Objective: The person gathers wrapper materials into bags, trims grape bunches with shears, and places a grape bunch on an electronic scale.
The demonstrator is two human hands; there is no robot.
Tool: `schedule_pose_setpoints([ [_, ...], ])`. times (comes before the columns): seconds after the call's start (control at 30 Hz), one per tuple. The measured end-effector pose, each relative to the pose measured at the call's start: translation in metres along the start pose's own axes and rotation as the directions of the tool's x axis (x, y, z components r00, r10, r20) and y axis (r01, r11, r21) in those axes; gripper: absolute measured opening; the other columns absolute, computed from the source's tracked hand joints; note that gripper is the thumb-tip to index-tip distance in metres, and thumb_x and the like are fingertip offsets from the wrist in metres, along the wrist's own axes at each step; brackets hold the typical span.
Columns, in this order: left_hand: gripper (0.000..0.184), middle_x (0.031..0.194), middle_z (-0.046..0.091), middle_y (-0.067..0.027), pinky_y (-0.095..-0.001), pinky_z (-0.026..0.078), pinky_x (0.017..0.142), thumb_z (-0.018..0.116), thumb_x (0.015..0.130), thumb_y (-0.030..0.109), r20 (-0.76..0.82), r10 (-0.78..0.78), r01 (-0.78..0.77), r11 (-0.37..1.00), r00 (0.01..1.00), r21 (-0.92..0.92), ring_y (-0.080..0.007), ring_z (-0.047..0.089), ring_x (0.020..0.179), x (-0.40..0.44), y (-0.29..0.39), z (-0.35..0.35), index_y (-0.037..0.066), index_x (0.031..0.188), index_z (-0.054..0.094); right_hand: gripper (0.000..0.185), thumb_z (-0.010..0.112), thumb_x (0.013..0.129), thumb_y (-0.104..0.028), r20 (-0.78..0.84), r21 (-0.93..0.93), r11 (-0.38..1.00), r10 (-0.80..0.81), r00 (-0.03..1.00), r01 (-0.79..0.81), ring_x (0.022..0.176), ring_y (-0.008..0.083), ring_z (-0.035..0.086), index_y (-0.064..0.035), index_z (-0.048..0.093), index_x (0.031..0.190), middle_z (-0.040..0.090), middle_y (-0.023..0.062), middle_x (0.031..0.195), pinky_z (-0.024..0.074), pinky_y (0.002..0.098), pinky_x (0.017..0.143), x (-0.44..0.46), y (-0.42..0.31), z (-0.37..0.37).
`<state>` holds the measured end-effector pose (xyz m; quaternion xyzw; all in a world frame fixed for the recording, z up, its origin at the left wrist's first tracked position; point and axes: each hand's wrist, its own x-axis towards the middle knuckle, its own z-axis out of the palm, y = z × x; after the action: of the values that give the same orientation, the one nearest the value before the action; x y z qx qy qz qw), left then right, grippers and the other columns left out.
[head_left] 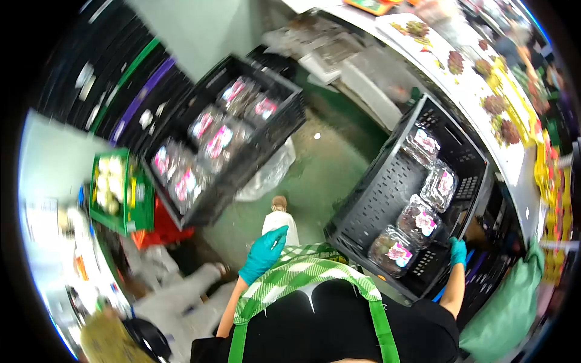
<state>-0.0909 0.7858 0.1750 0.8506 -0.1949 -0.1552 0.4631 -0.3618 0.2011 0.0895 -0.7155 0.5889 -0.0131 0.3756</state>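
My left hand [264,253], in a teal glove, is in front of the green checked apron [302,275], fingers together and pointing up; whether it holds anything does not show. At the right, my right hand [458,251], also gloved, grips the near right edge of a black crate [370,202]. Clear packs with pink labels, such as this pack [419,221], lie in a row along that crate's right side. Another black crate [266,148] at the upper left holds several similar packs [221,140].
A green crate [129,199] of pale produce stands at the left. Dark stacked crates [103,72] rise behind it. A white table [466,91] with dark red leafy heads curves along the right. A person [115,339] is at the lower left.
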Motion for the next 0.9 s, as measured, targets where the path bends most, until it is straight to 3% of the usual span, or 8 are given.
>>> schedule_pose_setpoints([
  [0.07,0.026,0.093,0.059,-0.0170,-0.0329,0.046,0.071,0.053,0.082,0.011,0.109,-0.019,0.025,0.998,0.994,-0.059,-0.0298,0.058,0.083,0.044,-0.019,-0.027,0.005,0.108,0.055,0.054,0.061,0.069,-0.029,-0.090,-0.003,0.998,0.060,0.994,-0.060,0.084,0.0241,0.055,-0.0044,0.048,0.116,0.058,0.0127,0.091,0.0429,0.0354,0.075,-0.016,-0.014,0.003],
  [0.1,0.027,0.095,0.059,-0.0167,-0.0314,0.047,0.071,0.053,0.083,0.012,0.169,0.138,-0.154,0.984,0.976,0.089,-0.0282,0.059,0.083,0.069,-0.036,-0.044,0.004,0.108,0.055,0.060,0.062,0.069,-0.033,-0.338,-0.277,0.937,0.112,0.934,-0.213,0.090,0.0275,0.054,-0.0052,0.045,0.119,0.055,0.0145,0.100,0.0435,0.0378,0.077,-0.043,-0.040,0.013],
  [0.13,0.029,0.094,0.060,-0.0154,-0.0299,0.047,0.071,0.054,0.083,0.013,0.198,0.107,-0.114,0.993,0.974,0.024,-0.0243,0.060,0.082,0.095,-0.044,-0.056,0.005,0.111,0.054,0.065,0.063,0.069,-0.037,-0.563,-0.477,0.777,0.087,0.822,-0.410,0.096,0.0310,0.054,-0.0060,0.041,0.122,0.052,0.0163,0.109,0.0440,0.0403,0.079,-0.065,-0.084,0.026],
  [0.17,0.031,0.093,0.061,-0.0149,-0.0296,0.047,0.071,0.054,0.083,0.012,0.213,0.072,-0.079,0.997,0.974,0.023,-0.0224,0.060,0.081,0.125,-0.036,-0.072,0.006,0.113,0.053,0.075,0.064,0.068,-0.046,-0.633,-0.450,0.791,0.044,0.773,-0.414,0.104,0.0362,0.049,-0.0066,0.036,0.125,0.043,0.0194,0.121,0.0437,0.0445,0.082,-0.083,-0.120,0.037],
  [0.33,0.041,0.093,0.061,-0.0108,-0.0272,0.046,0.074,0.053,0.083,0.008,0.368,0.090,-0.071,0.995,0.925,-0.066,-0.0164,0.058,0.083,0.238,-0.013,-0.110,0.011,0.123,0.046,0.059,0.065,0.072,-0.025,-0.651,-0.546,0.837,-0.448,0.613,0.032,0.111,0.0334,0.043,-0.0053,0.041,0.122,0.042,0.0187,0.122,0.0368,0.0395,0.091,-0.142,-0.187,0.111],
  [0.63,0.039,0.099,0.060,-0.0083,-0.0239,0.044,0.078,0.053,0.084,0.007,0.586,0.284,-0.224,0.959,0.759,-0.175,-0.0115,0.056,0.087,0.404,0.040,-0.053,0.008,0.122,0.046,0.051,0.063,0.074,-0.010,-0.678,-0.124,0.957,-0.274,0.682,0.261,0.109,0.0293,0.045,-0.0006,0.043,0.120,0.046,0.0167,0.119,0.0347,0.0356,0.094,-0.109,-0.300,0.166],
  [0.8,0.034,0.100,0.061,-0.0093,-0.0243,0.044,0.078,0.053,0.084,0.007,0.541,0.346,-0.323,0.936,0.767,-0.140,-0.0132,0.057,0.090,0.526,0.078,-0.002,0.006,0.119,0.050,0.052,0.060,0.076,-0.005,-0.682,-0.068,0.862,-0.408,0.607,0.503,0.109,0.0236,0.046,-0.0019,0.040,0.124,0.048,0.0132,0.118,0.0350,0.0322,0.095,0.026,-0.412,0.158],
  [0.9,0.032,0.094,0.061,-0.0116,-0.0281,0.046,0.075,0.053,0.084,0.010,0.529,0.382,-0.359,0.921,0.758,-0.151,-0.0184,0.060,0.086,0.589,0.130,0.014,0.008,0.116,0.052,0.049,0.058,0.078,-0.002,-0.593,0.272,0.753,-0.359,0.721,0.599,0.102,0.0183,0.049,-0.0043,0.041,0.124,0.050,0.0106,0.113,0.0389,0.0287,0.089,0.080,-0.497,0.158],
])
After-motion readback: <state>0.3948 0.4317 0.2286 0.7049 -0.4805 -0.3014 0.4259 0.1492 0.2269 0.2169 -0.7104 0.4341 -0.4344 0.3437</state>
